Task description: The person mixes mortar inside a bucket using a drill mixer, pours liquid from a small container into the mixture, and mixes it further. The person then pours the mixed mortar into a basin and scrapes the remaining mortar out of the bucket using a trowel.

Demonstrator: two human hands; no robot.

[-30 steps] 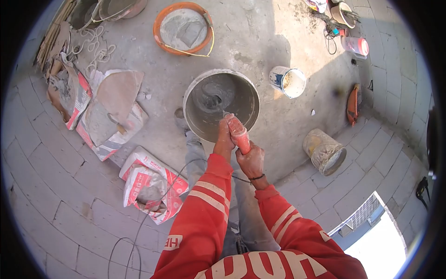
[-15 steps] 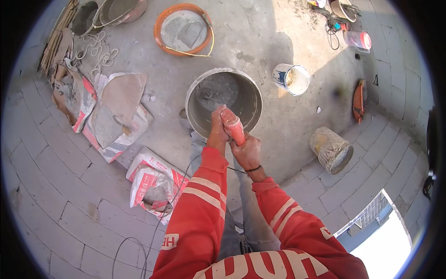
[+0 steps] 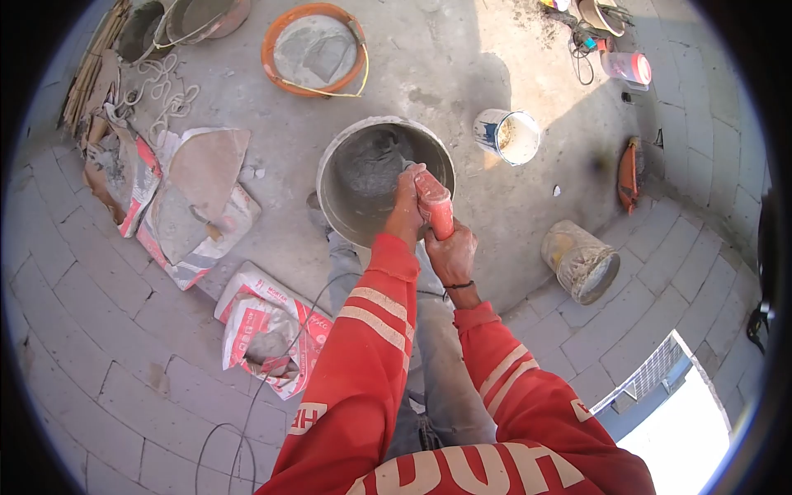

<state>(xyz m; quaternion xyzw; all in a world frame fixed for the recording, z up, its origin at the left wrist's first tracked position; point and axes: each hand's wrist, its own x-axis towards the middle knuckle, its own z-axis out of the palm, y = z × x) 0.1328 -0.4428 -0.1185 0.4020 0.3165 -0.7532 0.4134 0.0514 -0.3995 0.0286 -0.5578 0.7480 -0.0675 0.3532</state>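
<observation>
A red power tool (image 3: 434, 201) is held over a large round bucket (image 3: 328, 194) with wet grey mix (image 3: 367, 169) inside. My left hand (image 3: 406, 202) wraps round the tool's front part, above the bucket's opening. My right hand (image 3: 453, 254) grips its rear end, just outside the near right rim. The tool's tip reaches down into the bucket, and its lower end is hidden in the mix. A dark cable (image 3: 285, 351) runs from near my right wrist to the lower left.
An orange bucket (image 3: 270, 51) of grey mix stands beyond. To the right are a white pail (image 3: 518, 138) and a dirty bucket (image 3: 580, 262) lying tilted. Open mortar bags (image 3: 272, 330) and a trowel (image 3: 206, 223) lie left. Rope (image 3: 169, 99) lies at the upper left.
Both hands have moved the tool over the bucket, toward its far right side compared with half a second ago. The swirl in the mix has changed shape. The whole view has shifted slightly.
</observation>
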